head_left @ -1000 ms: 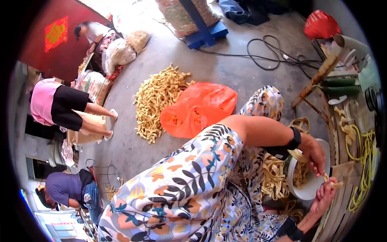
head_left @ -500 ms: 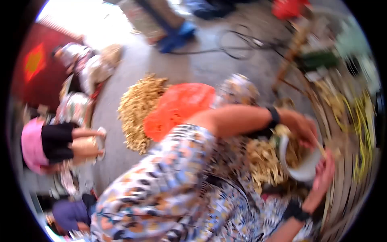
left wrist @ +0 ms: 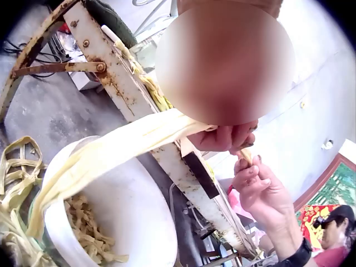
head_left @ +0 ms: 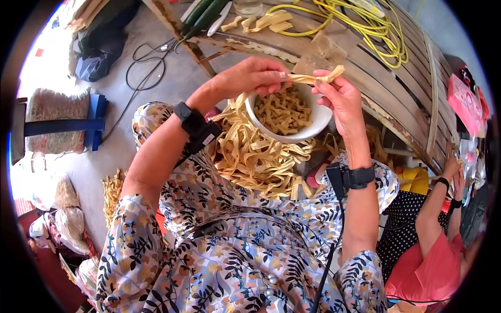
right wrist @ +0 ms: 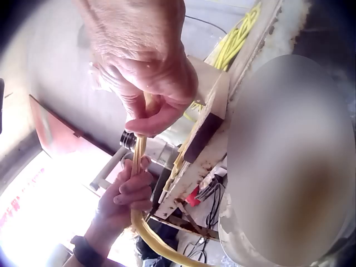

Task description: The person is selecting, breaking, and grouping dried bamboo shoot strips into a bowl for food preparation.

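Observation:
A pale yellow strip (head_left: 301, 79) stretches between the two hands above a white bowl (head_left: 319, 124). My left hand (head_left: 263, 76) pinches it at the left. Fingers of my right hand (head_left: 342, 99) grip its knotted-looking end. Short twisted pieces (head_left: 282, 112) lie in the bowl, and a heap of long loose strips (head_left: 250, 156) lies beside it. In the left wrist view the strip (left wrist: 111, 153) trails down across the bowl's rim; a blur hides much of that hand. The right wrist view shows my right hand (right wrist: 144, 72) just above my left hand (right wrist: 128, 194), both on the strip.
Behind the bowl runs a slatted wooden surface (head_left: 365, 78) with a rusty edge, bearing yellow cord (head_left: 383, 44), loose pieces and dark green vegetables (head_left: 206, 15). Black cable (head_left: 148, 68) lies on the floor. Someone in a red top (head_left: 425, 271) sits at the right.
The head view has swung round, bringing the wooden surface to the top and the bowl nearer the middle. Most of the orange bag has left view. Both hands still hold a strip.

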A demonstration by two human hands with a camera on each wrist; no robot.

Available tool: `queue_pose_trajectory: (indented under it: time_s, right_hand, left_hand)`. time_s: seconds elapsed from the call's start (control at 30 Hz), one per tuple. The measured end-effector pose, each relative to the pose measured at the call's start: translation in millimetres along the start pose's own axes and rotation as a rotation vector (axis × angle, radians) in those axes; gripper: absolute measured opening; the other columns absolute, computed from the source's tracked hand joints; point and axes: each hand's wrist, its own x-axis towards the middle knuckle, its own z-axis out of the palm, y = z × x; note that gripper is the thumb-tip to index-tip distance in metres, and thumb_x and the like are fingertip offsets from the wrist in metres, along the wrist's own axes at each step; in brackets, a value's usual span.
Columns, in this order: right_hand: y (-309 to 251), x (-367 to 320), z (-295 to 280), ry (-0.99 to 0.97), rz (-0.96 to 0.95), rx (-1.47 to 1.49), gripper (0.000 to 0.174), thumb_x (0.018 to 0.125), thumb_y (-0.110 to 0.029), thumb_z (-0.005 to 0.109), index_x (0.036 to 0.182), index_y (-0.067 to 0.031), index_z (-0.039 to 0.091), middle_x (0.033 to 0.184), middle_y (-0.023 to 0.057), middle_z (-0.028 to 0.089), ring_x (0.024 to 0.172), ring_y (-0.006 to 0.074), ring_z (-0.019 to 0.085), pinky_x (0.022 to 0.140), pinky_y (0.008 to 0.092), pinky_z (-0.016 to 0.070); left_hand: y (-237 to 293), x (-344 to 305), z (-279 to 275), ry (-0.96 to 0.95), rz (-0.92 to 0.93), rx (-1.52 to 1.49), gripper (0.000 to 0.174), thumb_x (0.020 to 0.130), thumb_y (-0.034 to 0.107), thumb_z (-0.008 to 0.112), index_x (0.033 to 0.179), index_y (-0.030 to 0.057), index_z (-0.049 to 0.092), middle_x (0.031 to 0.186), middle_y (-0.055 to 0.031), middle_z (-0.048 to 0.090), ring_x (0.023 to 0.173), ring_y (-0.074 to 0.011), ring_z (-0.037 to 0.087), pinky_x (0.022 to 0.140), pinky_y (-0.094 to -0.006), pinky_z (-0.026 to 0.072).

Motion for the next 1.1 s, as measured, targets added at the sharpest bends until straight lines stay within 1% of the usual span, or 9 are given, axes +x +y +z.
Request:
queue_pose_trajectory:
  time_s: [0.07,0.13,0.27,0.33,0.5,0.57,0.9,1.0,1.1]
  right_hand:
    - [0.6,1.3,-5.2,0.000,-0.010,0.043,0.021,0.080,-0.012,0.061,0.098,-0.0020,0.058,0.080,0.0025,0.060,0.066,0.0054,0.055,0.056,0.0162,0.0453]
    - [-1.8,2.3,-4.7,0.022,-0.020,0.105,0.017,0.080,-0.011,0.061,0.093,-0.0009,0.059,0.076,0.0029,0.058,0.059,0.0038,0.049,0.054,0.0160,0.0434]
    - [-6.3,12.1,-10.2,0.115,-0.042,0.177,0.016,0.080,-0.010,0.061,0.092,-0.0006,0.059,0.073,0.0022,0.056,0.056,0.0037,0.046,0.049,0.0163,0.0389]
    - [-11.6,22.0,-16.5,0.150,-0.111,0.212,0.016,0.080,-0.010,0.061,0.092,-0.0006,0.059,0.073,0.0025,0.056,0.056,0.0039,0.046,0.049,0.0166,0.0384]
    - [-19.3,51.4,-28.6,0.305,-0.251,0.285,0.014,0.080,-0.010,0.061,0.090,-0.0005,0.059,0.073,0.0033,0.056,0.058,0.0046,0.047,0.050,0.0172,0.0403]
    - [-17.6,55.7,-33.1,0.337,-0.255,0.306,0.014,0.079,-0.009,0.061,0.090,-0.0007,0.059,0.074,0.0036,0.057,0.058,0.0051,0.048,0.051,0.0176,0.0417]
    - [-8.8,67.7,-37.4,0.387,-0.258,0.362,0.014,0.079,-0.009,0.062,0.090,-0.0010,0.059,0.075,0.0038,0.058,0.059,0.0057,0.050,0.051,0.0175,0.0432]
    - [-11.6,67.2,-37.1,0.391,-0.249,0.359,0.015,0.079,-0.009,0.062,0.091,-0.0009,0.059,0.076,0.0040,0.058,0.060,0.0058,0.050,0.051,0.0174,0.0428]
    - [-11.8,66.8,-36.3,0.389,-0.239,0.365,0.016,0.078,-0.009,0.063,0.091,-0.0010,0.058,0.078,0.0045,0.057,0.062,0.0060,0.050,0.051,0.0171,0.0418]
  left_hand:
    - [11.3,2.5,4.5,0.008,-0.020,0.029,0.016,0.087,0.021,0.052,0.087,0.0067,0.058,0.060,0.0075,0.048,0.049,0.0009,0.037,0.043,-0.0131,0.0258]
    - [5.3,10.4,2.8,0.009,0.018,0.058,0.016,0.086,0.022,0.054,0.086,0.0062,0.058,0.060,0.0071,0.048,0.050,0.0006,0.038,0.044,-0.0135,0.0278]
    - [-6.6,35.8,-0.9,0.112,0.151,0.236,0.018,0.086,0.020,0.053,0.083,0.0043,0.061,0.062,0.0049,0.051,0.052,-0.0027,0.042,0.048,-0.0170,0.0354]
    - [9.4,48.0,-1.6,0.170,0.205,0.395,0.018,0.085,0.017,0.052,0.081,0.0022,0.061,0.062,0.0029,0.051,0.054,-0.0044,0.044,0.050,-0.0185,0.0371]
    - [25.4,90.2,-5.4,0.324,0.310,0.446,0.019,0.084,0.018,0.053,0.081,0.0008,0.060,0.061,0.0022,0.050,0.054,-0.0055,0.042,0.050,-0.0203,0.0365]
    - [22.7,103.9,-6.0,0.355,0.365,0.559,0.018,0.084,0.018,0.053,0.082,0.0013,0.060,0.060,0.0017,0.050,0.053,-0.0063,0.042,0.050,-0.0217,0.0360]
    - [17.8,121.4,-4.9,0.462,0.360,0.546,0.021,0.082,0.021,0.056,0.085,0.0006,0.061,0.060,0.0012,0.050,0.056,-0.0058,0.043,0.051,-0.0225,0.0368]
    - [22.0,120.7,-3.0,0.478,0.383,0.477,0.017,0.078,0.016,0.057,0.082,0.0000,0.059,0.062,-0.0110,0.053,0.055,-0.0156,0.046,0.054,-0.0291,0.0407]
    - [16.6,124.5,-5.8,0.476,0.369,0.481,0.020,0.082,0.020,0.057,0.087,0.0010,0.061,0.061,0.0011,0.051,0.057,-0.0063,0.044,0.052,-0.0234,0.0375]
